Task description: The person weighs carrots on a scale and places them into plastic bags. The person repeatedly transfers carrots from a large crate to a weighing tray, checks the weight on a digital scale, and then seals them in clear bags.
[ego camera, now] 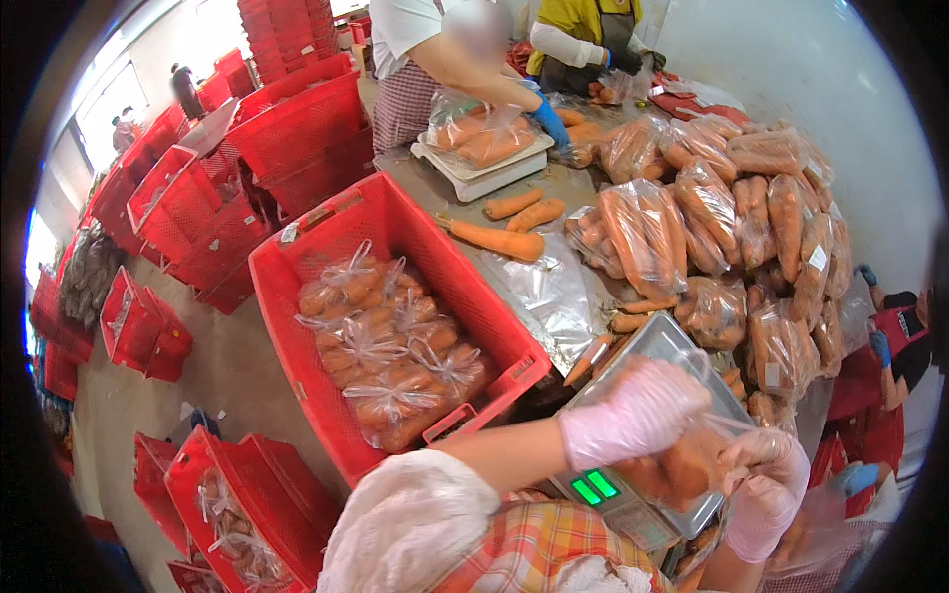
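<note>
A clear plastic bag of carrots (667, 471) rests on the metal tray (660, 337) of a digital scale. My left hand (637, 408), in a thin pale glove, grips one twisted end of the bag's plastic above the tray. The other end is pinched in my gloved right hand (767, 474), at the tray's right side. Between both hands the plastic is drawn taut. The scale's green display (595, 487) is lit near my apron. Part of the bag is hidden behind my left hand.
Left of the scale stands a red plastic crate (400, 189) holding several knotted bags of carrots (371, 341). Bagged carrots (697, 200) are piled beyond the scale. Loose carrots (497, 239) and flat plastic bags (549, 285) lie between. A co-worker's blue-gloved hand (550, 122) is near a white scale (474, 178).
</note>
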Demonstrator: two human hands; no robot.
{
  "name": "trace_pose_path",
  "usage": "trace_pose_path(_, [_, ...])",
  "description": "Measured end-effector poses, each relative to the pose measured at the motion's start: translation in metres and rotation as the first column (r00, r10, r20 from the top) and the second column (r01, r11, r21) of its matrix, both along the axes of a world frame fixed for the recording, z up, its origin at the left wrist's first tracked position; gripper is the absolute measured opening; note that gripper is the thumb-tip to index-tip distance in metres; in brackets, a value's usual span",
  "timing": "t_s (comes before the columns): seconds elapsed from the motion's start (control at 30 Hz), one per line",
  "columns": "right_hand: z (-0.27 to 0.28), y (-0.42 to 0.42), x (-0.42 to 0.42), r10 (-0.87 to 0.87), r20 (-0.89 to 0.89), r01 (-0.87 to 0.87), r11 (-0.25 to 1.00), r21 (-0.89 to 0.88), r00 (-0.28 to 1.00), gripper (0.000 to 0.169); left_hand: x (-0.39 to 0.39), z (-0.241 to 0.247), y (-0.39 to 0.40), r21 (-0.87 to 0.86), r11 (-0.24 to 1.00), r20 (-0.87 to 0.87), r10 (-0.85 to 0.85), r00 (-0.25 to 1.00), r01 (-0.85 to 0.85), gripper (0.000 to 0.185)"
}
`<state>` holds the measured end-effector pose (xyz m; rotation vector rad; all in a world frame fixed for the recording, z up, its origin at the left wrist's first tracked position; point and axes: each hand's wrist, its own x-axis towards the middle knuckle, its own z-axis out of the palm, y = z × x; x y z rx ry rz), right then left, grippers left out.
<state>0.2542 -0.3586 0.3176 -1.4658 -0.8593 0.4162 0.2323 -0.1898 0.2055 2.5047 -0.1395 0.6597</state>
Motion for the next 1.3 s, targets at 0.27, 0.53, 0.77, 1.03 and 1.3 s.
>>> trace_pose_path(0.27, [-0.021, -0.027, 0.022, -0.093, -0.001, 0.093, 0.995, 0.029, 0.996, 0.034, -0.123, 0.014, 0.133, 0.005, 0.990, 0.054, 0.144, 0.988, -0.144, 0.007])
trace_pose_path(0.53, [-0.057, -0.045, 0.056, -0.407, -0.122, 0.413, 0.910, 0.030, 0.905, 0.032, -0.162, -0.117, 0.252, 0.425, 0.794, -0.267, 0.568, 0.778, -0.434, 0.009])
trace_pose_path(0.77, [-0.062, -0.025, 0.060, -0.397, -0.098, 0.398, 0.917, -0.013, 0.912, 0.031, -0.160, -0.383, 0.208, -0.033, 0.413, -0.057, 0.908, 0.414, -0.910, 0.004])
trace_pose_path(1.03, [-0.073, -0.024, 0.039, -0.524, -0.182, 0.471, 0.840, -0.268, 0.832, 0.028, -0.166, -0.315, 0.200, -0.093, 0.751, -0.587, 0.489, 0.645, -0.654, 0.056])
trace_pose_path(1.3, [-0.112, -0.089, 0.041, -0.602, 0.384, 0.711, 0.637, -0.297, 0.700, 0.053, -0.112, -0.153, 0.216, 0.293, 0.901, -0.852, 0.398, 0.339, -0.321, 0.043])
